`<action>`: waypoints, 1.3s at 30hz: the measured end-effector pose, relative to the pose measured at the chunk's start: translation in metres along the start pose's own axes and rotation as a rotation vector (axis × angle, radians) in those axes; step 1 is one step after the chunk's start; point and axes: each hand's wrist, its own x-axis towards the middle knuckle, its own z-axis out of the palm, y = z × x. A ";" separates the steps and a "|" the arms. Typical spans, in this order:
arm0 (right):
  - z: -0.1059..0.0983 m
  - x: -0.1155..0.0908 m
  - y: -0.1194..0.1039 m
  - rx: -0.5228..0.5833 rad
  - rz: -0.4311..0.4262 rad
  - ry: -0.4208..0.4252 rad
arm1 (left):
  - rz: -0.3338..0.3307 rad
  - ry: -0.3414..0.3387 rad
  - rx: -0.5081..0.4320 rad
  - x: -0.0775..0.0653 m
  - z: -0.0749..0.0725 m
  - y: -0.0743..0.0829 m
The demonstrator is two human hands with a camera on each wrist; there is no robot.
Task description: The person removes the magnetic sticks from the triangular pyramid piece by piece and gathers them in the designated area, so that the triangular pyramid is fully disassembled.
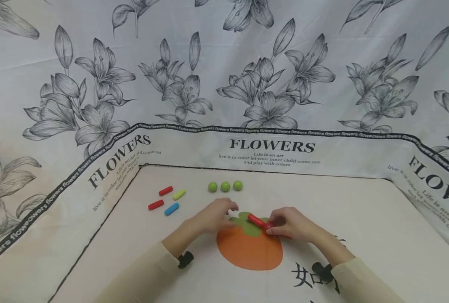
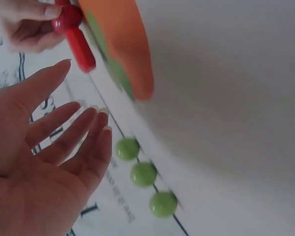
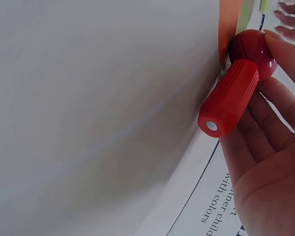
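Observation:
Between the thumb and fingers of my right hand (image 1: pixel 291 224) is a glossy red ball (image 3: pixel 253 51). Two red rods extend from that ball: one (image 1: pixel 256 220) points toward my left hand, and another (image 3: pixel 230 101) shows a small silvery disc in its end in the right wrist view. My left hand (image 1: pixel 216 213) holds nothing; its fingers are relaxed and spread apart from the thumb, a short way left of the free rod tip. Both hands are above an orange fruit print (image 1: pixel 250 251) with green leaves on the cloth.
Three green balls (image 1: pixel 225 186) stand in a row beyond my left hand. Farther left lie two red rods (image 1: pixel 166 190), a yellow-green rod (image 1: pixel 179 194) and a blue rod (image 1: pixel 171 209). Flower-printed fabric (image 1: pixel 269 105) rises around the back and sides of the cloth-covered table.

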 end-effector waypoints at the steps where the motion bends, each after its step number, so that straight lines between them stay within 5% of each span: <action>1: 0.000 0.000 0.000 0.001 -0.003 -0.002 | 0.020 -0.012 -0.005 0.005 0.004 0.003; 6: -0.001 0.001 0.000 0.020 -0.019 -0.008 | 0.080 -0.068 -0.091 0.026 0.016 0.010; 16: 0.001 -0.001 0.004 0.039 -0.049 -0.025 | 0.103 -0.163 -0.267 0.045 0.028 0.006; 25: 0.000 -0.001 0.007 0.031 -0.070 -0.027 | 0.139 -0.131 -0.213 0.051 0.031 0.003; 34: -0.001 0.000 0.002 0.039 -0.066 -0.032 | 0.090 -0.127 -0.203 0.045 0.028 0.009; 39: -0.003 -0.001 0.000 0.039 -0.071 -0.030 | 0.022 -0.055 -0.169 0.036 0.019 0.009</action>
